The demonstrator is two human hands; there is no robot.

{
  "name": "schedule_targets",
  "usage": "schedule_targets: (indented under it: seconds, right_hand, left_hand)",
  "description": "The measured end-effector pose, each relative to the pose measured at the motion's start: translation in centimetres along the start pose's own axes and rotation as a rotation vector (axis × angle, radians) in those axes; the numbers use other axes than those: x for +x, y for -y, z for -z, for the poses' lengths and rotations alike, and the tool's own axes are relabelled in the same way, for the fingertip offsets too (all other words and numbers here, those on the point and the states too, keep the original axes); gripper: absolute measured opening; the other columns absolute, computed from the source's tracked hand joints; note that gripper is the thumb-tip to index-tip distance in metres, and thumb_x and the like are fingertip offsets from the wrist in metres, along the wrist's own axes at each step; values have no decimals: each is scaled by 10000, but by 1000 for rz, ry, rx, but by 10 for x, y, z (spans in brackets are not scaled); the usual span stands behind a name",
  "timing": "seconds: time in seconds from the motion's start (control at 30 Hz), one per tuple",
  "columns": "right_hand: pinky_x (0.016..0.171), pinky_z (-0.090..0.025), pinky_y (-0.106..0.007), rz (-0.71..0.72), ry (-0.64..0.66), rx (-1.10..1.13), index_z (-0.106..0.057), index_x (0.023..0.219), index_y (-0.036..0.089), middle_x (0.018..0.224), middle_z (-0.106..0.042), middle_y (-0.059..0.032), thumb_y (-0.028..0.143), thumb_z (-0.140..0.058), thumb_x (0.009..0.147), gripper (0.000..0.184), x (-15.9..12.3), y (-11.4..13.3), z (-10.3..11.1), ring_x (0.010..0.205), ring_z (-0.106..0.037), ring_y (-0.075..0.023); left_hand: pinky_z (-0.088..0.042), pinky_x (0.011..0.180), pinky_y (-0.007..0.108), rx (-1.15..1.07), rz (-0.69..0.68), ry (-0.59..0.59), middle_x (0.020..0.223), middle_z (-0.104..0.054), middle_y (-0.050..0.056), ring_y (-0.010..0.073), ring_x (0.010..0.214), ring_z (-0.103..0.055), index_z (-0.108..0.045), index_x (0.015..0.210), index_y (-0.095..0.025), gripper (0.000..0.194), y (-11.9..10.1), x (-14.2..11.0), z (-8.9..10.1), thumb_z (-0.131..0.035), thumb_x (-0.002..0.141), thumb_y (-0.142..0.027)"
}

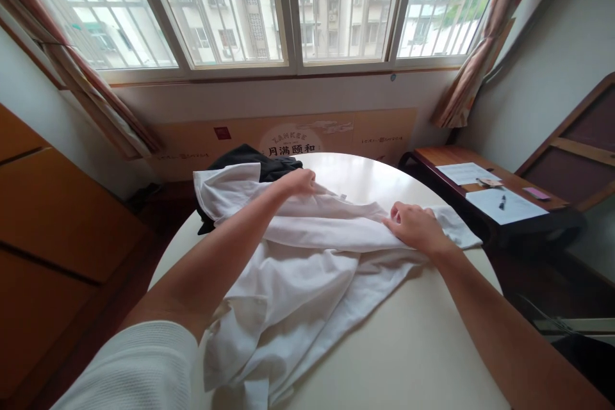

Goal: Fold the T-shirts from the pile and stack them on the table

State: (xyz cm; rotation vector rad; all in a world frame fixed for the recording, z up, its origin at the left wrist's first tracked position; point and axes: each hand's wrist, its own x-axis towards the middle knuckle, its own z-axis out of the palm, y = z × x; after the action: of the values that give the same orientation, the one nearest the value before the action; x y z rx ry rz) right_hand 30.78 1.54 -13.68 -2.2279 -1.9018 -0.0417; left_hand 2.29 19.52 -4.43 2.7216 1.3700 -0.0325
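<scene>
A white long-sleeved garment, which looks like a shirt [307, 269], lies spread and wrinkled across a round white table [408, 327]. My left hand [298, 183] is closed on the shirt's far edge, its fingertips partly hidden behind the hand. On the right, my right hand [417, 225] has its fingers curled onto the same cloth, pinching it. A small tag shows on the fabric between my hands. One part of the shirt reaches past my right hand toward the table's right edge. Black cloth [247, 163] lies at the far left, partly under the shirt.
A low wooden table [451, 157] with paper sheets [504, 205], a pen and a pink item stands to the right. Behind the round table, a printed cardboard panel [206, 141] leans below a barred window. An orange-brown cabinet [57, 218] is at the left.
</scene>
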Motion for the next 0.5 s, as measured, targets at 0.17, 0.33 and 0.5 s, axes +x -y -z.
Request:
schedule_targets:
  seconds: [0.17, 0.33, 0.5]
  right_hand:
    - [1161, -378, -602, 55, 83, 66, -485, 1572, 222, 1608, -520, -208, 648, -453, 1039, 684, 11, 6, -17, 1493, -462, -399]
    - [1270, -157, -670, 37, 222, 63, -247, 1717, 178, 1775, -171, -221, 696, -358, 1062, 842, 40, 4, -34, 1649, -113, -388]
    - [1279, -145, -659, 131, 195, 116, -298, 1707, 206, 1775, -200, -181, 695, -295, 1080, 795, 80, -17, -36, 1652, -127, -358]
  left_hand:
    - [-451, 1058, 403, 51, 132, -363, 1389, -630, 258, 343, 1258, -626, -559, 1406, -19, 433, -5, 13, 12, -467, 1008, -163]
    - [-71, 1279, 660, 111, 194, -216, 1704, -283, 326, 499, 1594, -208, -360, 1611, -18, 779, -7, 14, -11, -645, 977, -369]
    - [-344, 1227, 507, -31, -181, -45, 1583, -504, 245, 381, 1458, -486, -560, 1462, -87, 553, -35, -45, -25, -540, 1030, -432]
